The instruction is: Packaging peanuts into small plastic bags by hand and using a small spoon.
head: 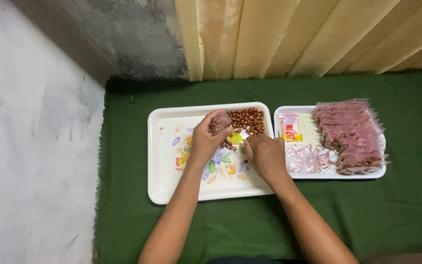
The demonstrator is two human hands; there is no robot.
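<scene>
My left hand [208, 137] holds a small clear plastic pouch [219, 122] partly filled with peanuts, above a white tray with a flower print [172, 161]. A heap of brown peanuts [249, 120] lies in that tray's far right corner. My right hand [264, 154] rests knuckles up on the tray beside the peanuts, its fingertips close to the pouch and some loose peanuts; whether it pinches any is hidden.
A second white tray [328, 173] to the right carries a long row of filled peanut pouches [350, 134], some empty clear pouches [304, 157] and a small yellow and red packet [289, 128]. Both trays sit on a green cloth [391, 205]. A cream curtain hangs behind.
</scene>
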